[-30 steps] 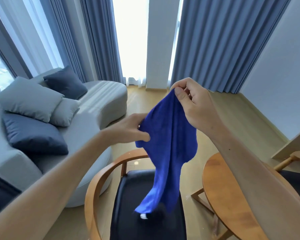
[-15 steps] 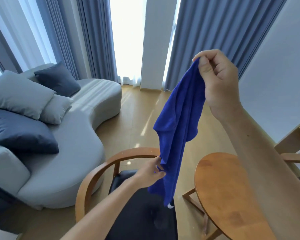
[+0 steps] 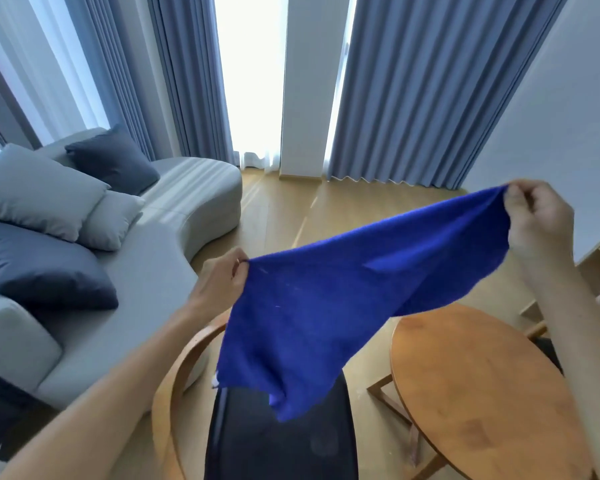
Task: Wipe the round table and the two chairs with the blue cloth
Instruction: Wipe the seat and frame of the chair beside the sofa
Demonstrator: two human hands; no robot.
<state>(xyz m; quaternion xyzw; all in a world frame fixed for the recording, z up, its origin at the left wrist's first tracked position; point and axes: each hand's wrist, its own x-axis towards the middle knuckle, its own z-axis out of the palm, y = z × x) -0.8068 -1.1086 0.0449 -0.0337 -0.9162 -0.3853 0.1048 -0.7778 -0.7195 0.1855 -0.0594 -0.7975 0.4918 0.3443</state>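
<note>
The fuzzy blue cloth (image 3: 326, 306), stretched in the air between both hands, hides much of the chair (image 3: 281, 441) with its curved wooden arm and black seat. The left hand (image 3: 222, 282) and right hand (image 3: 537, 220) each pinch a corner with curled fingers. The round wooden desk (image 3: 482, 393) is cut off by the frame edge and the right forearm.

The spread blue terry cloth (image 3: 326, 306) hides part of the wooden-armed black-seated chair (image 3: 284, 441), while the round wooden counter (image 3: 482, 393) runs off the bottom edge.
</note>
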